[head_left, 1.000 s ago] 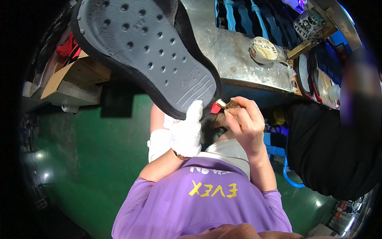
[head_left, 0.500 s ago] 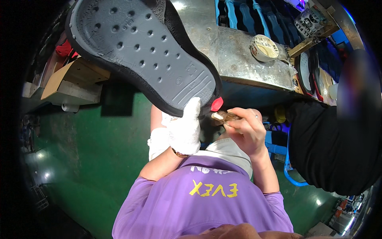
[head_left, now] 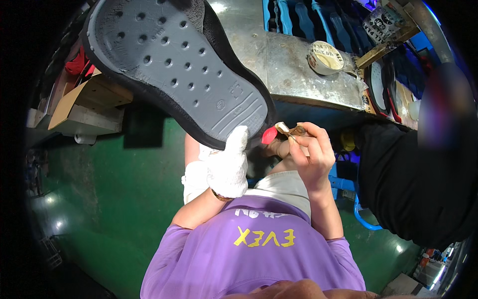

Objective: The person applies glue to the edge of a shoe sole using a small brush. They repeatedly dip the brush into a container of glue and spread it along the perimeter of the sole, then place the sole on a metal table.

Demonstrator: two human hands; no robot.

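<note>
A large shoe sole [head_left: 204,94], grey and dimpled inside with a raised black rim, fills the upper left. My left hand [head_left: 229,169], in a white glove, grips it at the near end, the thumb laid over the edge. A small red tab [head_left: 269,135] sticks out from that end. My bare right hand [head_left: 316,157] pinches a short brown tool with a whitish tip [head_left: 283,127], perhaps a small brush. Its tip is right beside the red tab; whether they touch I cannot tell.
A metal worktable [head_left: 313,79] stands ahead, carrying a white tub [head_left: 325,58] of pale stuff. Blue-and-black sole pieces [head_left: 303,20] lie at its far side. An open cardboard box [head_left: 89,99] is at left. A dark-sleeved arm [head_left: 408,184] is close on my right.
My right hand has raised the tool from below the red tab to its upper right side. The red tab has shifted slightly; the sole stays in my left hand's grip.
</note>
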